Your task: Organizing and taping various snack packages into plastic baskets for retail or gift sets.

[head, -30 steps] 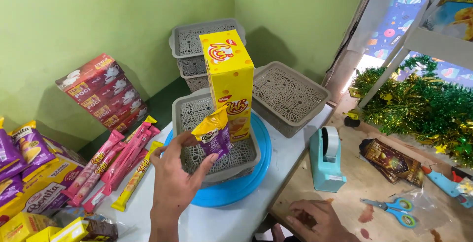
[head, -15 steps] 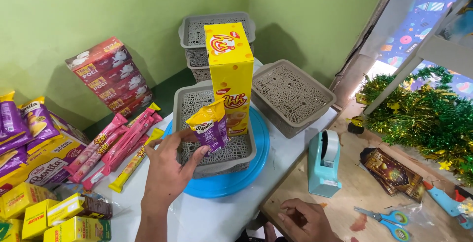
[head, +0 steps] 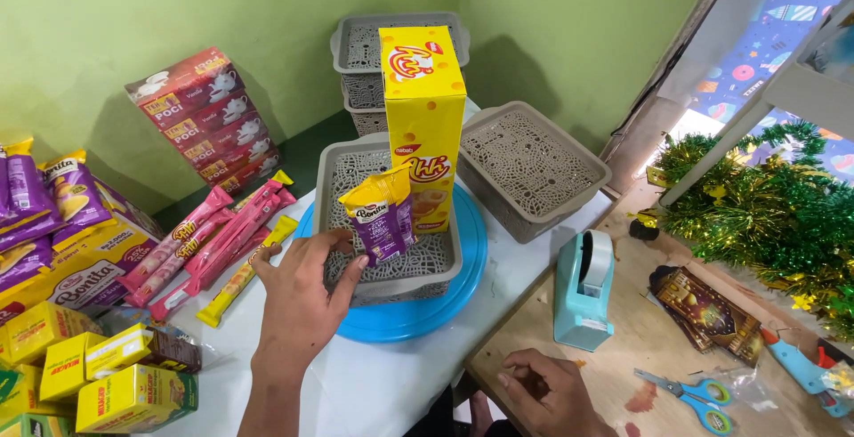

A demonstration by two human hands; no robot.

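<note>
The left hand (head: 302, 290) pinches 1 small purple snack packet (head: 381, 216) by its lower edge, upright in the grey basket (head: 391, 268) beside the tall yellow box (head: 424, 125). It looks light, soft and crinkly. The right hand (head: 547, 392) rests loosely curled, holding nothing, on the wooden table (head: 640, 348).

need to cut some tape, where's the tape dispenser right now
In the head view, the light blue tape dispenser stands on the wooden table to the right of the round blue tray, beyond the right hand and left of the scissors.
</note>
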